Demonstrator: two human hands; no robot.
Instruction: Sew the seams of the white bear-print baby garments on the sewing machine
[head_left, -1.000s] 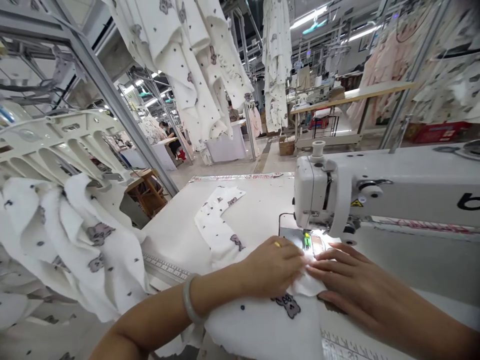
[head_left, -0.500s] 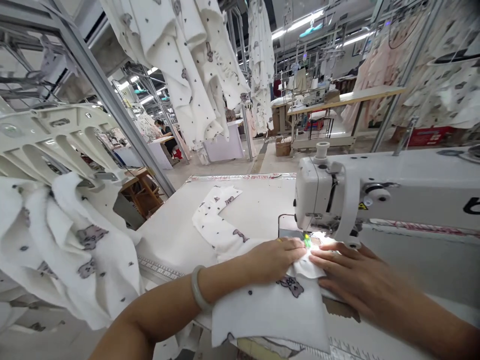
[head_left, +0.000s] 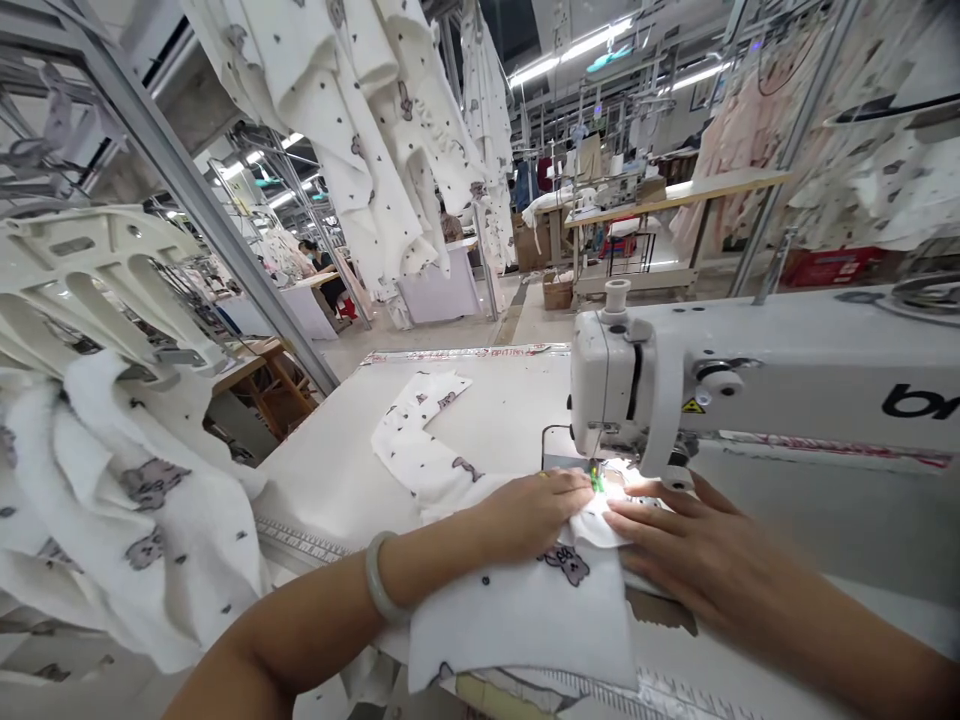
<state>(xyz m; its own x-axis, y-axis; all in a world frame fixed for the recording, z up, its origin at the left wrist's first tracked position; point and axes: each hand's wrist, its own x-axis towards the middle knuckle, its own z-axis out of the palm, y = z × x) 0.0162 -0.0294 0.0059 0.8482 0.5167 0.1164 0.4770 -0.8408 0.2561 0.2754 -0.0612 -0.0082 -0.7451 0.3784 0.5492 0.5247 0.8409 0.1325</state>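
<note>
Head view: since half a second ago both hands have barely shifted, staying flat on the cloth (head_left: 525, 610) by the sewing machine (head_left: 675, 390). The cloth is white with small grey bears and lies on the worktop (head_left: 337, 470), under the fingers. Left hand (head_left: 529, 515) and right hand (head_left: 694, 565) press down, fingers together, gripping nothing.

The sewing machine (head_left: 750, 390) is cut off at the right edge, its black lettering too. The left hand (head_left: 529, 515) covers part of the printed fabric (head_left: 525, 610). The needle is too small to tell.
</note>
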